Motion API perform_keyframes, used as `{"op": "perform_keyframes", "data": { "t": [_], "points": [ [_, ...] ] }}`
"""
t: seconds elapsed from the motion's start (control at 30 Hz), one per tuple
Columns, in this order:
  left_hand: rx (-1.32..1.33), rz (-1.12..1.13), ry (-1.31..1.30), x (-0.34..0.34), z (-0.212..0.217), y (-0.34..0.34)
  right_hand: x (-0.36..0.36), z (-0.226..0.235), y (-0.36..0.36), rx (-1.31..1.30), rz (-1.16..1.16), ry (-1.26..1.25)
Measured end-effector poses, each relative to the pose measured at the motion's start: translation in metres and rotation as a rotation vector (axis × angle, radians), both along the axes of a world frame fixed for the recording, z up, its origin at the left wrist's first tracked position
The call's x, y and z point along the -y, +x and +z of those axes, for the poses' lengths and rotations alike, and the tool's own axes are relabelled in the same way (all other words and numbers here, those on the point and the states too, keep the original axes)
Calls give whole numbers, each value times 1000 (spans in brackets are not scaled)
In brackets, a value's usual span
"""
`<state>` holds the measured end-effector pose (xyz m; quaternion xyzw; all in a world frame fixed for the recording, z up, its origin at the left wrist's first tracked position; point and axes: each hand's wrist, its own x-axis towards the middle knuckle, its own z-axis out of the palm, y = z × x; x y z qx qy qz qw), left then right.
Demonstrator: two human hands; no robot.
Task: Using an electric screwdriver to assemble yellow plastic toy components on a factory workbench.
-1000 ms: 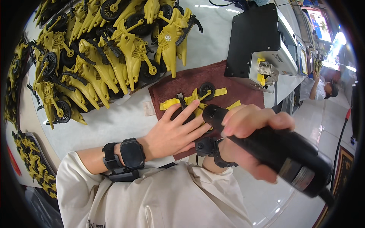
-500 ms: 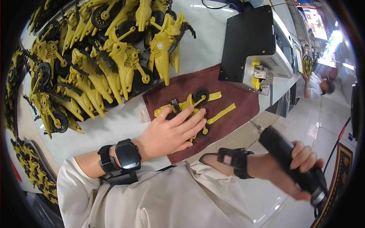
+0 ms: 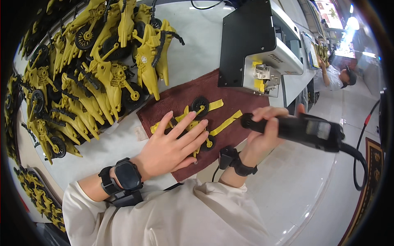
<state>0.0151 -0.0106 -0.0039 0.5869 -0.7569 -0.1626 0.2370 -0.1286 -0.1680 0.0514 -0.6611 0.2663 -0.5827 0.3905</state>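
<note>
My left hand (image 3: 164,148) lies with fingers spread over a yellow toy motorcycle (image 3: 200,106) with black wheels, resting on a maroon cloth (image 3: 197,88). The hand covers the middle of the toy; its two wheels show past my fingertips. My right hand (image 3: 266,137) grips a black electric screwdriver (image 3: 305,129), held roughly level just right of the cloth, its nose pointing left toward the toy. The tip of its bit is too blurred to make out. Two yellow tape strips (image 3: 227,122) lie beside the toy, between it and the screwdriver.
A heap of yellow toy motorcycles (image 3: 108,84) fills the left of the white table. Beyond the cloth stands a black-and-grey tape dispenser (image 3: 246,45). More yellow parts fill a tray (image 3: 35,192) at lower left. Another person (image 3: 336,78) sits far right.
My right hand has swung the screwdriver up and left, from low at the right to beside the cloth. My left hand stays on the toy motorcycle, with its fingers now spread wider.
</note>
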Motion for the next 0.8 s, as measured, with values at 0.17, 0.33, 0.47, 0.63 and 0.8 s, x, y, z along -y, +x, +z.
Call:
{"op": "perform_keyframes", "data": {
  "t": [0.17, 0.33, 0.47, 0.63, 0.8],
  "points": [
    [-10, 5, -30, 0, 3, -1, 38, 60, -3, 149, -135, -203],
    [-43, 5, -6, 1, 1, -1, 56, 75, 24, 271, -151, -184],
    [-40, -2, -27, 2, 4, -1, 62, 66, 34, 133, -223, -122],
    [-19, 13, -26, -1, 2, 2, 40, 62, 32, 9, -111, 43],
    [-12, -12, -22, 1, 2, 2, -29, 38, 26, 102, 52, 1]
  ]
}}
